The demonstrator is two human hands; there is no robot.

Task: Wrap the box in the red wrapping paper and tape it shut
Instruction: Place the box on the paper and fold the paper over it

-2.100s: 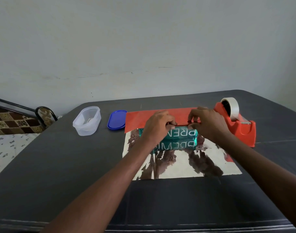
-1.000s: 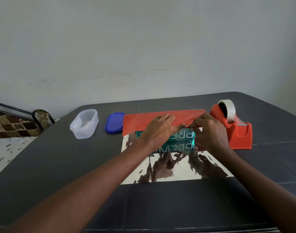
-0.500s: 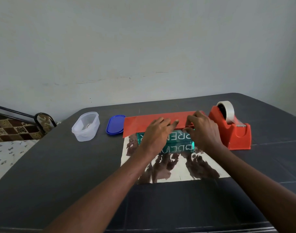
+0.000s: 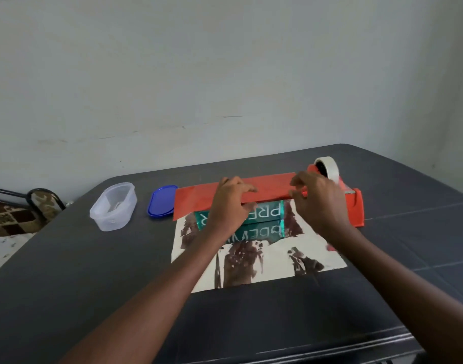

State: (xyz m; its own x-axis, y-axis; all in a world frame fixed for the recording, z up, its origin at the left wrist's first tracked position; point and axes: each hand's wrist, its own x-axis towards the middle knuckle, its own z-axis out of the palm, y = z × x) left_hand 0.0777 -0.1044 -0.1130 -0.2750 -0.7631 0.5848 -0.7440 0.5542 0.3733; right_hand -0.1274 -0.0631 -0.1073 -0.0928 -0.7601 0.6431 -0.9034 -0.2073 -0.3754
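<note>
A green box (image 4: 270, 212) with white letters lies on the shiny silver inner side of the wrapping paper (image 4: 277, 258), which mirrors it. The paper's red far flap (image 4: 199, 200) is folded toward me over the top of the box. My left hand (image 4: 233, 206) grips the flap's near edge above the middle of the box, fingers on top and thumb under it. My right hand (image 4: 319, 203) pinches the flap's right end with curled fingers and hides the box's right end.
A red tape dispenser (image 4: 355, 208) with a white tape roll (image 4: 327, 168) stands just right of my right hand. A clear plastic container (image 4: 113, 206) and its blue lid (image 4: 162, 200) lie to the left. The dark table (image 4: 67, 271) ends close to the wall.
The red flap has come further over the box, so less of the green top shows. My left fingers have curled onto its edge, and my right hand has lifted at the flap's right end.
</note>
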